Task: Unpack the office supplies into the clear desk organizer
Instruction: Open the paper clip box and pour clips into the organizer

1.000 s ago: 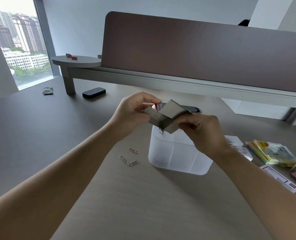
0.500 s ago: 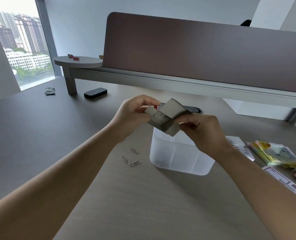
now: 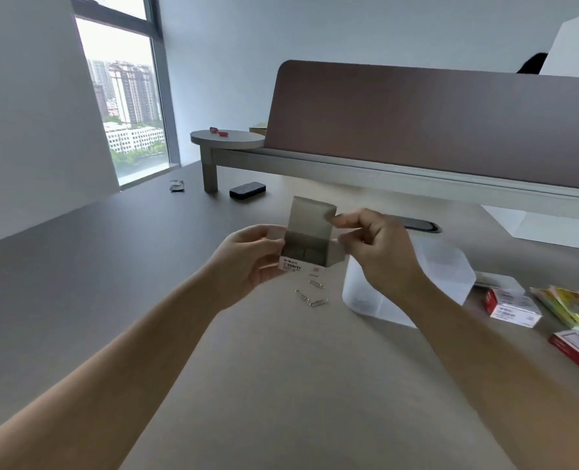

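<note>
While the left hand [image 3: 247, 262] grips the small cardboard box [image 3: 310, 244] by its side, the right hand [image 3: 374, 247] pinches its opened flap. The box is held in the air, left of the clear desk organizer [image 3: 433, 283], and looks empty. Three paper clips [image 3: 311, 295] lie loose on the desk [image 3: 281, 385]. I judge the task is at an early stage: another small box [image 3: 511, 305] and sticky note packs [image 3: 572, 308] wait at the right.
</note>
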Motion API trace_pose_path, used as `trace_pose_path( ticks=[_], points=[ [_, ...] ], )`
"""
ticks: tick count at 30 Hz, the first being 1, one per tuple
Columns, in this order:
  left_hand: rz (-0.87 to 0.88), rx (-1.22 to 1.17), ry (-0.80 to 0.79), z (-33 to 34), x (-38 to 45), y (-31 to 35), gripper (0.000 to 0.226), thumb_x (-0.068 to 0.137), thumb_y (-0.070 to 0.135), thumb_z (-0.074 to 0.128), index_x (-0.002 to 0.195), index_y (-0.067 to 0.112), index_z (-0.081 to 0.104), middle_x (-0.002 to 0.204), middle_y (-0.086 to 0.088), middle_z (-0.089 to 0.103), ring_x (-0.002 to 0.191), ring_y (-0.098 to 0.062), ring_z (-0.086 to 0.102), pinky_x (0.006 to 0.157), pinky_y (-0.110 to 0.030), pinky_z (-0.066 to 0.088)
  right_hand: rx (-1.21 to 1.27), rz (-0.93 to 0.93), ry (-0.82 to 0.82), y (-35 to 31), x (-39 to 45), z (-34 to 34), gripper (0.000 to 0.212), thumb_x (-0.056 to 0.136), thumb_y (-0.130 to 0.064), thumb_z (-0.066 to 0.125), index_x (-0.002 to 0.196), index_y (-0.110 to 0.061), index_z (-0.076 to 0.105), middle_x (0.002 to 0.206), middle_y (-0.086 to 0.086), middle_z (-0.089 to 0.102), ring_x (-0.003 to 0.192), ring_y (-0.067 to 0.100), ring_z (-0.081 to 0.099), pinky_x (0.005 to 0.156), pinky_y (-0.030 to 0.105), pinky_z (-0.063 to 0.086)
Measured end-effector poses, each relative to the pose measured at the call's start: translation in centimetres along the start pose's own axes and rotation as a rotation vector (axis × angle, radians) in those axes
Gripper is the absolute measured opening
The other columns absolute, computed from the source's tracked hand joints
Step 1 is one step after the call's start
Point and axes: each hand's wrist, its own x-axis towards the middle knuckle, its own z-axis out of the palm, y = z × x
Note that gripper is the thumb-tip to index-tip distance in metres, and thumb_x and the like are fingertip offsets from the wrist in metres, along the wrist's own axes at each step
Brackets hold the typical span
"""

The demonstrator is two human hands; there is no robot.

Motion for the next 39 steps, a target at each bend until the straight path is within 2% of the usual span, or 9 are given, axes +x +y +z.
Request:
trace_pose_path(
  ticks=[5,8,13,19,24,27,32,36,39],
  points=[
    [-0.108,0.038,0.208,-3.5,-3.0,-3.5,0.009,0.09,0.002,0.045,0.086,0.004,0.053,0.085,-0.016,0.059,0.078,-0.024,0.061,0.057,-0.023,0.056,-0.107,0.05,-0.1,1.6,-3.3,4.1,0.023,0.087,-0.009,0.055,0.109,-0.009,0.061,0.092,0.006,0.064,0.076,0.006,0.058,0.064,0.002,0.043],
    [-0.076,0.011,0.368,-5.0,-3.3,-4.6,0.008,0.091,0.005,0.046,0.084,0.004,0.05,0.083,-0.013,0.057,0.073,-0.023,0.059,0.052,-0.021,0.055,-0.312,0.068,-0.195,3.1,-4.3,5.6,0.033,0.089,-0.014,0.052,0.121,-0.008,0.054,0.121,0.011,0.06,0.106,0.021,0.058,0.082,0.013,0.037],
    [0.029,0.341,0.543,-7.1,-1.3,-4.8,0.033,0.087,0.013,0.055,0.115,-0.002,0.047,0.106,-0.021,0.059,0.088,-0.031,0.063,0.081,-0.041,0.056,-0.558,0.173,-0.409,4.9,-3.0,7.3,0.055,0.095,-0.026,0.04,0.143,-0.012,0.019,0.155,0.013,0.008,0.144,0.023,0.008,0.113,0.026,0.011],
    [0.066,0.723,0.616,-8.2,0.1,-4.6,0.037,0.085,0.023,0.059,0.116,0.006,0.049,0.114,-0.017,0.06,0.096,-0.03,0.061,0.083,-0.039,0.052,-0.598,0.105,-0.455,5.7,-2.2,7.8,0.044,0.096,-0.025,0.038,0.138,-0.012,0.035,0.152,0.008,0.026,0.141,0.025,0.019,0.113,0.028,0.013],
    [0.116,0.958,0.633,-7.8,-0.8,-4.8,0.051,0.083,0.027,0.062,0.125,0.006,0.044,0.127,-0.014,0.052,0.113,-0.027,0.05,0.091,-0.034,0.041,-0.289,0.093,-0.354,6.0,-3.7,5.5,0.031,0.085,-0.006,0.057,0.116,-0.009,0.061,0.124,0.004,0.061,0.115,0.008,0.052,0.085,-0.007,0.028],
    [0.271,1.035,0.657,-6.9,-1.9,-4.6,0.047,0.082,0.021,0.063,0.124,0.008,0.048,0.131,-0.014,0.047,0.119,-0.029,0.045,0.099,-0.036,0.039,-0.215,0.123,-0.298,6.0,-4.6,4.3,0.031,0.079,0.0,0.063,0.11,-0.009,0.065,0.101,0.0,0.067,0.096,0.008,0.06,0.075,-0.008,0.034],
    [0.425,1.077,0.363,-3.5,-3.4,-5.0,0.028,0.081,0.01,0.063,0.109,0.009,0.062,0.115,-0.008,0.055,0.095,-0.017,0.05,0.078,-0.021,0.037,-0.309,0.082,-0.265,6.0,-5.4,3.1,0.034,0.078,-0.005,0.067,0.111,-0.01,0.064,0.091,0.001,0.06,0.083,0.012,0.053,0.068,-0.005,0.033],
    [0.262,1.253,0.112,-1.4,-1.9,-6.7,0.039,0.082,0.022,0.063,0.12,0.014,0.057,0.121,-0.006,0.054,0.108,-0.021,0.052,0.091,-0.025,0.039,-0.4,0.04,-0.253,6.4,-5.6,3.1,0.037,0.081,-0.015,0.065,0.117,-0.007,0.06,0.104,0.009,0.058,0.086,0.011,0.045,0.066,0.01,0.027],
    [0.208,1.33,0.053,-0.4,-0.4,-7.1,0.041,0.085,0.027,0.058,0.125,0.019,0.053,0.123,-0.005,0.054,0.11,-0.023,0.052,0.095,-0.027,0.039,-0.389,0.041,-0.238,6.5,-5.5,3.3,0.034,0.082,-0.019,0.064,0.114,-0.008,0.063,0.088,-0.001,0.046,0.085,0.01,0.042,0.065,0.001,0.03]
  ],
)
